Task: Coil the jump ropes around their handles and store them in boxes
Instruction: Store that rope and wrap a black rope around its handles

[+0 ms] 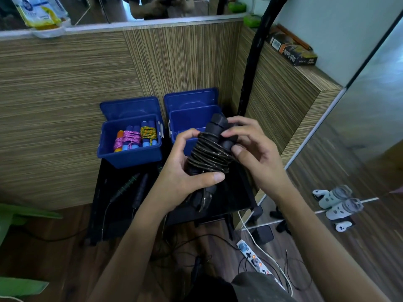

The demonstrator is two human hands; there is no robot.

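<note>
Above a black low table point(231, 203) I hold a black jump rope point(210, 152), its dark cord wound many times round the two black handles. My left hand point(185, 168) grips the lower part of the bundle, thumb across the coils. At the upper end my right hand point(250, 147) pinches the handles and cord. Behind the bundle stands an open blue box point(185, 118), its inside mostly hidden. A second open blue box point(130, 149) to the left holds coiled ropes point(136, 136) in pink and yellow cord with blue handles.
Another black rope with dark handles point(130, 188) lies loose on the table's left half. Wood-grain partition walls close the back and right. A black pole point(250, 62) rises just right of the boxes. A power strip point(255, 258) and cables lie on the floor.
</note>
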